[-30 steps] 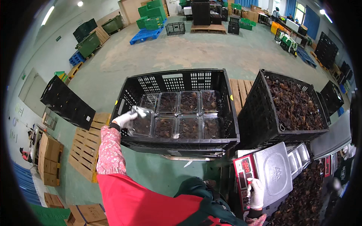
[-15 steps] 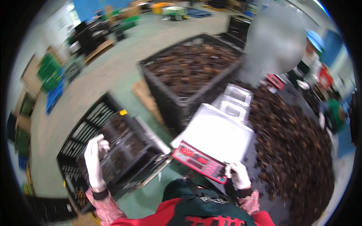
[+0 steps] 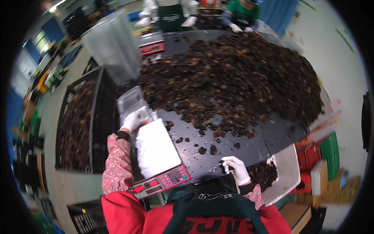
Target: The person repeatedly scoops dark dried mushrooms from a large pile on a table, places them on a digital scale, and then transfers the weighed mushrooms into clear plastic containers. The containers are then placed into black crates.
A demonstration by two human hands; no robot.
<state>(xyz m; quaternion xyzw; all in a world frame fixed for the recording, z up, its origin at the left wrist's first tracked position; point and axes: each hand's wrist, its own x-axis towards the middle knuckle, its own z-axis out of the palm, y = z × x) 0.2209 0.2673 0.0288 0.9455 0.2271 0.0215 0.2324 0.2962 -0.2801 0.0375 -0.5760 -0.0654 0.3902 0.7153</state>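
Note:
My left hand (image 3: 133, 120), in a white glove, is at the clear plastic trays (image 3: 131, 100) beyond the scale, with its fingers closed at the edge of the nearer one. Just beside that hand is the digital scale (image 3: 159, 150), with a white top and a red keypad front. My right hand (image 3: 236, 169), also gloved, hovers by the near edge of the dark table (image 3: 194, 163). Its fingers are slightly bent and apart, and nothing shows in them. A large heap of dark brown, irregular pieces (image 3: 233, 78) covers the far part of the table.
A tall stack of clear trays (image 3: 113, 45) stands at the left, behind a black crate (image 3: 97, 121) of brown pieces. A white tub (image 3: 290, 167) is at the near right. Across the table are a second scale (image 3: 152, 43) and two people (image 3: 171, 15) with gloved hands.
My view has swung right, from the crates to the table. My left hand has left the black crate for the clear trays. My right hand has come off the scale's corner.

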